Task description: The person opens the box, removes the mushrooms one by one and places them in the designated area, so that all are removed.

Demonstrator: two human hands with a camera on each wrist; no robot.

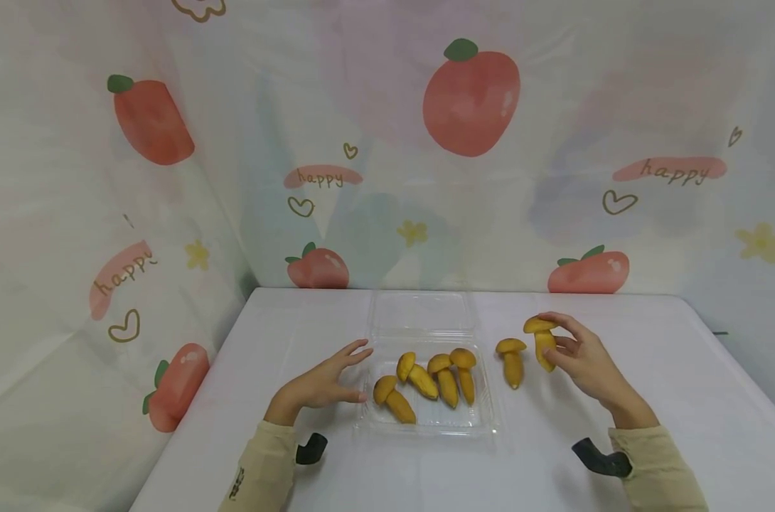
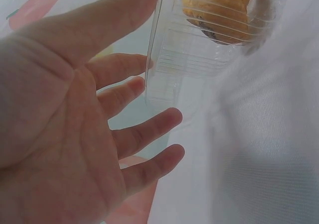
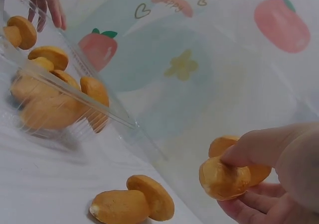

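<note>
My right hand (image 1: pixel 586 363) grips a yellow-brown mushroom (image 1: pixel 544 344) between thumb and fingers, its cap toward the back. Just left of it, another mushroom (image 1: pixel 512 363) lies on the white table. A clear plastic box (image 1: pixel 426 429) with its lid folded back holds several similar mushrooms (image 1: pixel 424 382). Beside the box's left edge is my left hand (image 1: pixel 323 384), fingers spread and nothing held. In the left wrist view its thumb and fingertips are at the box rim (image 2: pixel 154 59); whether they all touch is unclear.
The clear lid (image 1: pixel 422 313) lies flat behind the box. White table surface (image 1: pixel 528 462) extends to both sides and in front. A printed curtain (image 1: pixel 387 107) with fruit pictures stands behind and to the left. Black bands (image 1: pixel 601 459) are at both sleeves.
</note>
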